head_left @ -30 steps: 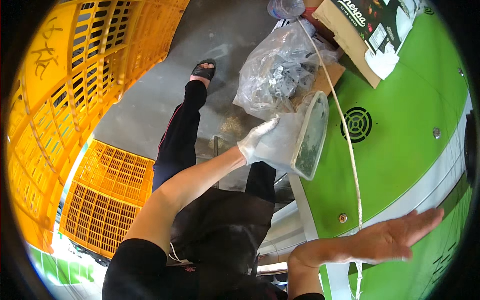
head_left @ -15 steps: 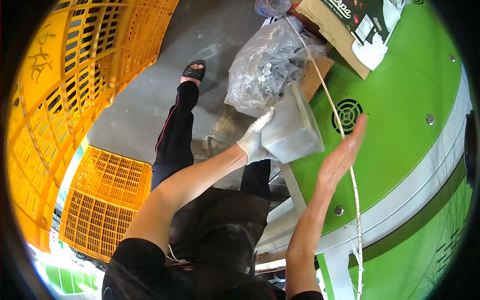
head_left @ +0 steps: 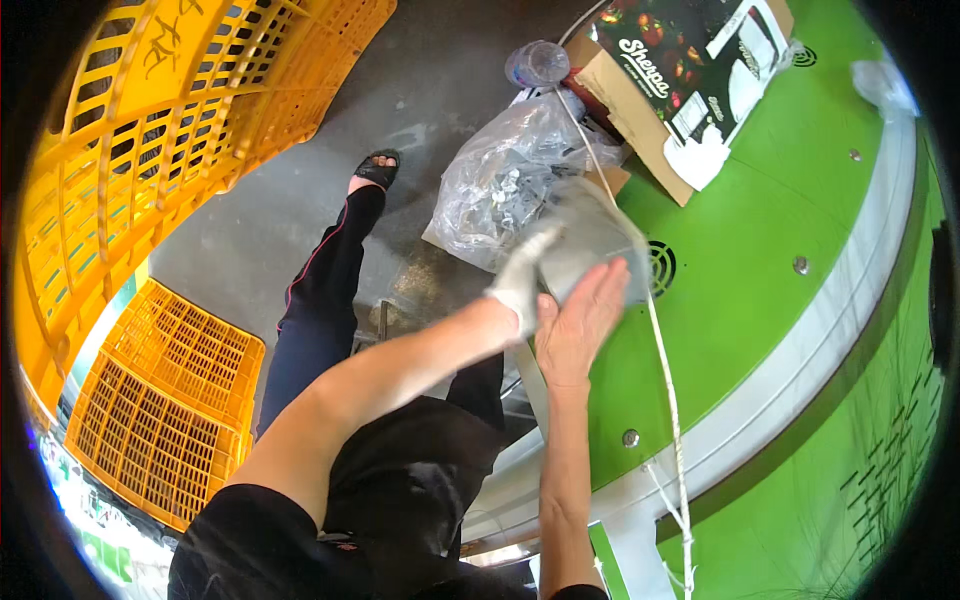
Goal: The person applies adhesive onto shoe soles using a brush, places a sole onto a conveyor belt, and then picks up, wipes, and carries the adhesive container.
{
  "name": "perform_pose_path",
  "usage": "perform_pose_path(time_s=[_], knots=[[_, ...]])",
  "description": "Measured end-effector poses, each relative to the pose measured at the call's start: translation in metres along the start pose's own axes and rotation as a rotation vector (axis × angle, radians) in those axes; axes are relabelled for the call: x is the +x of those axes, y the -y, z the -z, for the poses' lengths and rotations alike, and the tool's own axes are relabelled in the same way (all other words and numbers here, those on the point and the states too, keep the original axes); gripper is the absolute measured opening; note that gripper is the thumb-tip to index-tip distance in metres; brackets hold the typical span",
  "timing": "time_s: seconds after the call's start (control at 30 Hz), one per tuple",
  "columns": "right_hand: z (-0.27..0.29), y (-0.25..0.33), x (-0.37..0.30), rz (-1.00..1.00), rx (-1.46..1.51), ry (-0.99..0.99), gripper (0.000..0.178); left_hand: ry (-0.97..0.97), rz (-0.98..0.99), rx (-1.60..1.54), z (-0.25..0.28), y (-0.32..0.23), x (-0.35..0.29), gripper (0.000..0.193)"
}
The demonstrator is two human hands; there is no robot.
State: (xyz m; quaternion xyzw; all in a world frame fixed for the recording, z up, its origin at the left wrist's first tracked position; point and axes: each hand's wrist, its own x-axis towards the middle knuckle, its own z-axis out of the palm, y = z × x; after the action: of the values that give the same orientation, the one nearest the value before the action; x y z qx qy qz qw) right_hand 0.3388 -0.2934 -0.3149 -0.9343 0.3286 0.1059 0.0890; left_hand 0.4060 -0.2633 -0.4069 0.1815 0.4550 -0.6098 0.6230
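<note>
A grey box-shaped container (head_left: pixel 590 228), blurred by motion, is held over the near edge of the green surface. My left hand (head_left: pixel 525 275), in a white glove, grips its left side. My right hand (head_left: pixel 585 322) is bare and lies with fingers stretched out against the near right side of the container; whether it bears any weight I cannot tell. Just behind the container rests a clear plastic bag (head_left: pixel 490 195) filled with small grey and white pieces. A pale rope (head_left: pixel 662 375) runs along the container's right side.
A printed cardboard box (head_left: pixel 640 125) with crumpled white paper lies on the green surface (head_left: pixel 730 370). Beside it is a clear plastic container (head_left: pixel 540 63). Yellow slatted crates (head_left: pixel 165 390) stand on the left, one large crate (head_left: pixel 190 150) rising close by. My sandalled foot (head_left: pixel 376 168) is on the grey floor.
My right hand has swung left from the open air and come against the container. The container has tilted between my hands, and the whole view has shifted to the right.
</note>
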Motion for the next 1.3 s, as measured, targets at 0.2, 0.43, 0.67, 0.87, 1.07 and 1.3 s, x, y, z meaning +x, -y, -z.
perform_pose_path(time_s=[0.2, 0.43, 0.67, 0.87, 1.07, 1.3], knots=[[0.113, 0.044, -0.026, -0.477, 0.666, -0.396, 0.069, -0.019, 0.273, -0.174, 0.003, -0.013, -0.018, 0.058], [0.000, 0.016, -0.001, 0.073, 0.049, 0.036, 0.069, 0.037, 0.181, -0.053, 0.026, 0.000, 0.000, 0.050], [-0.003, -0.001, -0.055, -0.178, 0.373, -0.317, 0.059, 0.117, -0.103, 0.358, 0.004, 0.012, -0.027, 0.052], [0.026, 0.003, -0.051, -0.651, 0.683, -0.224, 0.084, 0.087, -0.054, 0.584, 0.032, -0.022, -0.024, 0.060], [0.045, -0.024, -0.080, -0.955, 0.964, 0.084, 0.108, 0.035, 0.136, 0.703, 0.043, 0.000, -0.033, 0.069], [0.019, -0.005, -0.084, -0.888, 0.861, -0.131, 0.098, 0.080, 0.188, 0.782, 0.041, 0.000, -0.056, 0.070]])
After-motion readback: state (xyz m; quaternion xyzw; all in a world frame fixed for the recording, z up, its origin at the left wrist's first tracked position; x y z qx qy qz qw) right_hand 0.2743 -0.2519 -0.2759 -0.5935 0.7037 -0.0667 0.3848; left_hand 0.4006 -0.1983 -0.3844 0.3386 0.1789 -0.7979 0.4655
